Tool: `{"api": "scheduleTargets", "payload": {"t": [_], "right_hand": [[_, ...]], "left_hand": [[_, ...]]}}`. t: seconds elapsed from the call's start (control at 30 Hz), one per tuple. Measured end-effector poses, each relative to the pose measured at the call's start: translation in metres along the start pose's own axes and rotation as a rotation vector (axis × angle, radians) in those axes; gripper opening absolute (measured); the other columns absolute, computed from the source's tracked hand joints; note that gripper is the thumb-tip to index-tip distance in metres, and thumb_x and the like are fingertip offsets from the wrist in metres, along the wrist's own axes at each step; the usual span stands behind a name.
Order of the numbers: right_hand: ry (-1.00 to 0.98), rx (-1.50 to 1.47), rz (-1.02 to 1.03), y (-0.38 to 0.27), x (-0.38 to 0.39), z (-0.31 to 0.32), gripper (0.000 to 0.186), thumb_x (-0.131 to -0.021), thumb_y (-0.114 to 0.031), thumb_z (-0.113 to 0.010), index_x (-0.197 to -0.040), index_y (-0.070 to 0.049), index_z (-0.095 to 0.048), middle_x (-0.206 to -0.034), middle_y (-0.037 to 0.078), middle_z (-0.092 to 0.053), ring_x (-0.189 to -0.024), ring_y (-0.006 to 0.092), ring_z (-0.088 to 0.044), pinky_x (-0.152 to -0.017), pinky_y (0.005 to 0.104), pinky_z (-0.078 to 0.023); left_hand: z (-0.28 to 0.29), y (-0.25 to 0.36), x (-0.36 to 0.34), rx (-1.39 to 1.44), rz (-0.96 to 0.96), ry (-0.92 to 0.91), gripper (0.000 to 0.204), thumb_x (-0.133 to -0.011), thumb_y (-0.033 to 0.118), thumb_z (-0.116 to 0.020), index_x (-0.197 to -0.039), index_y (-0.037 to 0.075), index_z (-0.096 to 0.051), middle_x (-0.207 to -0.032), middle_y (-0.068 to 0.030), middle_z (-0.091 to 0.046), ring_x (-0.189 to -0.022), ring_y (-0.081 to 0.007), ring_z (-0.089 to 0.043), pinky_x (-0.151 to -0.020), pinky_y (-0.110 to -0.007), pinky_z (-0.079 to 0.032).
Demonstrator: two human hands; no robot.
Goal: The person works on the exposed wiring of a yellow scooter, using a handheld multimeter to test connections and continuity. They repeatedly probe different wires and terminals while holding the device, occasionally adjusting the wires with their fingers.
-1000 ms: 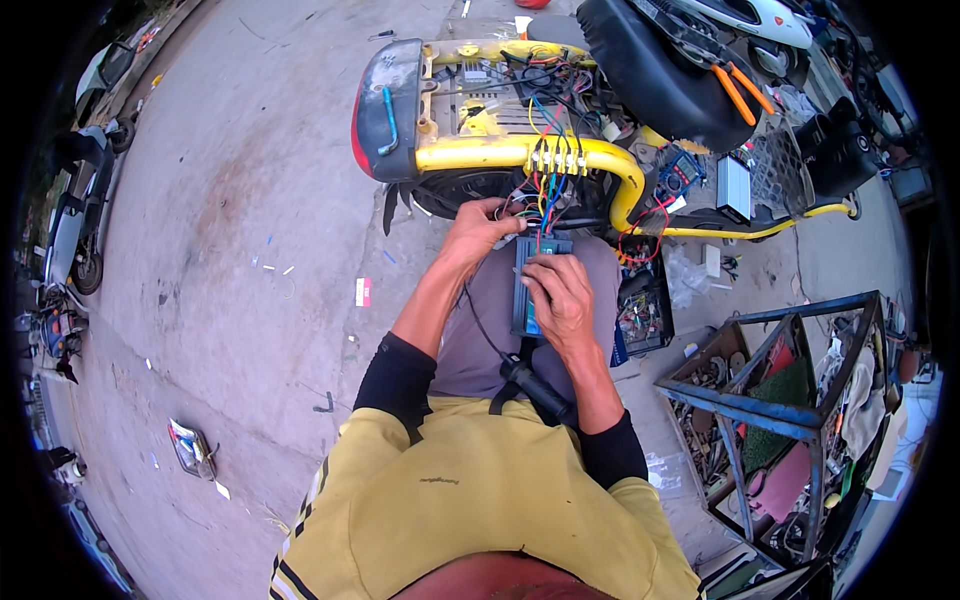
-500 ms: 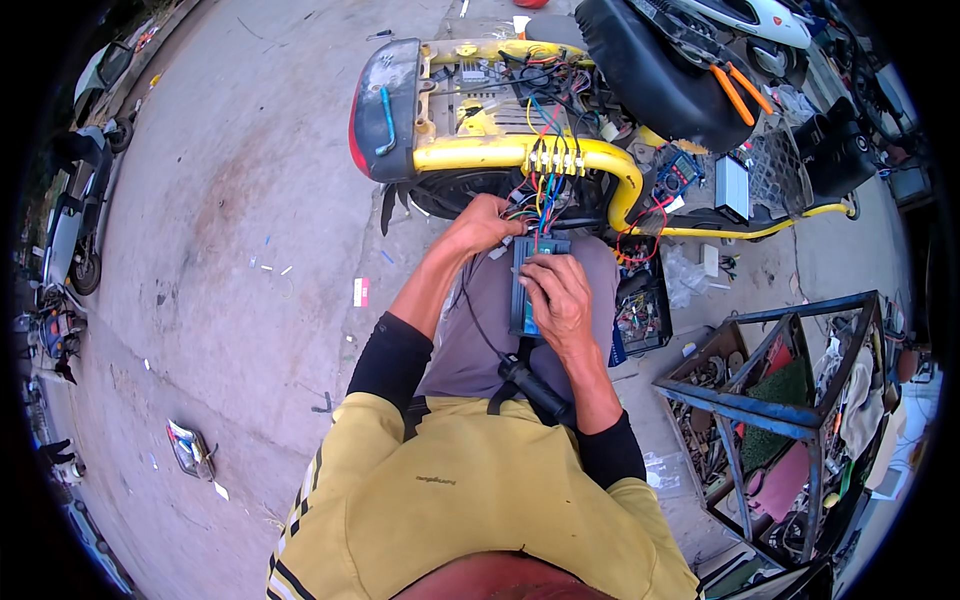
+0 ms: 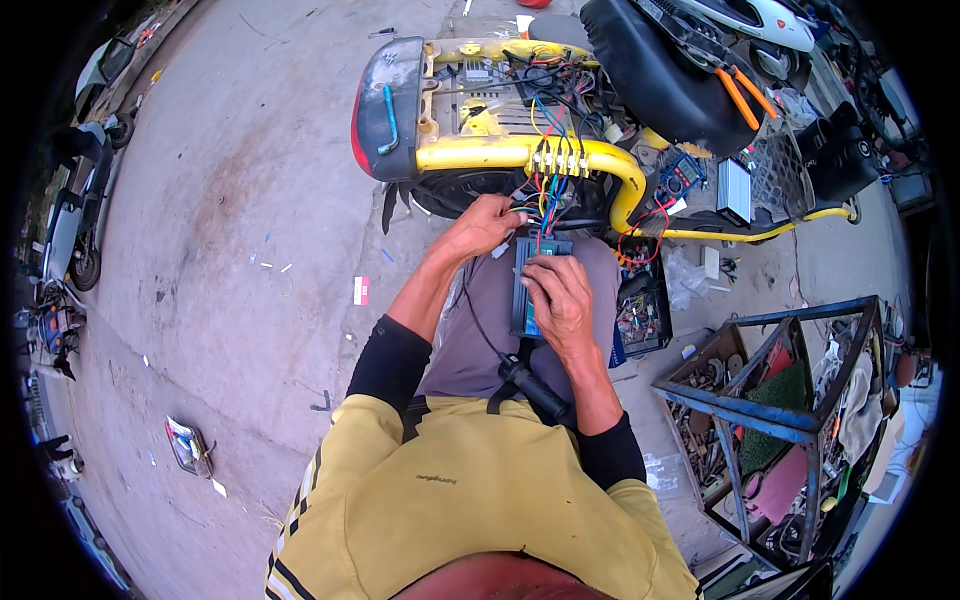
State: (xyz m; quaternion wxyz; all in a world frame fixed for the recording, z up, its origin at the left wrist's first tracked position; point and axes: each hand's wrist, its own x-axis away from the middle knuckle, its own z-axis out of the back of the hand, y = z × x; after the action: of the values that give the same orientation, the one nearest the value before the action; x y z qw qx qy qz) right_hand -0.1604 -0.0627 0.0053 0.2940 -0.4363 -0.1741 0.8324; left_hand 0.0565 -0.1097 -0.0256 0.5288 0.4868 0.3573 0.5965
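My left hand (image 3: 488, 225) pinches thin coloured wires (image 3: 542, 205) just below the yellow tube frame (image 3: 630, 185) of a stripped scooter. These wires run between a row of terminals (image 3: 560, 158) on that frame and a dark controller box (image 3: 524, 305) on my lap. My right hand (image 3: 560, 295) grips the box, fingers curled over its upper face. A black twist-grip (image 3: 535, 385) with a cable lies on my lap below it. A multimeter (image 3: 682, 175) with red leads and a silver box (image 3: 733, 191) are right of the frame.
A black seat (image 3: 665, 75) with orange-handled cutters (image 3: 742, 95) is at upper right. A parts tray (image 3: 645, 310) and a metal-framed bin (image 3: 790, 420) of scrap are at right. Scooters (image 3: 80, 230) line the left edge. A small tray (image 3: 188, 447) sits on the concrete floor (image 3: 220, 300).
My left forearm has shifted slightly leftward since a second ago, with the fingers still at the wires. My right hand and the box have stayed in place.
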Motion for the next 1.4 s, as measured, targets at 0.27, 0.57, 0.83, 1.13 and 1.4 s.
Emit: {"api": "scheduleTargets", "payload": {"t": [0.27,0.57,0.83,1.13,1.4], "right_hand": [[-0.01,0.008,0.001,0.001,0.0,0.0,0.021,-0.08,0.0,-0.081,-0.098,-0.004,-0.072,-0.102,0.007,-0.07,-0.092,0.0289,-0.065,-0.08,0.0411,-0.051],[0.044,-0.023,-0.048,-0.001,-0.002,-0.001,0.021,-0.081,0.002,-0.08,-0.101,-0.003,-0.073,-0.102,0.01,-0.071,-0.094,0.0312,-0.068,-0.082,0.0417,-0.055],[0.077,-0.057,-0.153,-0.009,-0.013,-0.001,0.018,-0.086,0.0,-0.079,-0.103,-0.003,-0.073,-0.1,0.011,-0.071,-0.09,0.033,-0.071,-0.078,0.042,-0.057],[0.05,-0.154,-0.196,-0.005,-0.024,-0.003,0.015,-0.09,0.001,-0.076,-0.105,-0.001,-0.074,-0.1,0.014,-0.072,-0.091,0.033,-0.071,-0.082,0.0396,-0.057],[-0.044,-0.142,-0.191,-0.019,-0.017,-0.014,0.015,-0.098,-0.003,-0.07,-0.11,0.006,-0.072,-0.11,0.02,-0.071,-0.101,0.0373,-0.069,-0.093,0.044,-0.055]], "left_hand": [[-0.001,-0.004,0.0,0.045,0.045,0.015,0.024,-0.101,0.019,-0.071,-0.093,-0.004,-0.073,-0.076,-0.0011,-0.063,-0.072,-0.0103,-0.054,-0.066,-0.033,-0.046],[-0.006,-0.004,0.025,0.327,-0.104,0.28,0.027,-0.101,0.009,-0.068,-0.123,-0.006,-0.072,-0.109,-0.0094,-0.075,-0.102,-0.0152,-0.066,-0.092,-0.031,-0.053],[0.007,-0.015,0.044,0.171,-0.116,0.368,0.027,-0.101,0.01,-0.067,-0.124,-0.002,-0.074,-0.117,-0.0094,-0.073,-0.102,-0.0175,-0.068,-0.091,-0.032,-0.054],[0.006,0.004,0.084,0.323,-0.171,0.233,0.034,-0.11,0.015,-0.055,-0.137,-0.002,-0.067,-0.104,-0.0063,-0.071,-0.095,-0.0148,-0.067,-0.086,-0.033,-0.055],[-0.034,0.011,0.105,0.418,-0.154,0.342,0.032,-0.108,0.019,-0.05,-0.132,-0.001,-0.047,-0.089,-0.0107,-0.069,-0.077,-0.018,-0.067,-0.07,-0.036,-0.055]]}}
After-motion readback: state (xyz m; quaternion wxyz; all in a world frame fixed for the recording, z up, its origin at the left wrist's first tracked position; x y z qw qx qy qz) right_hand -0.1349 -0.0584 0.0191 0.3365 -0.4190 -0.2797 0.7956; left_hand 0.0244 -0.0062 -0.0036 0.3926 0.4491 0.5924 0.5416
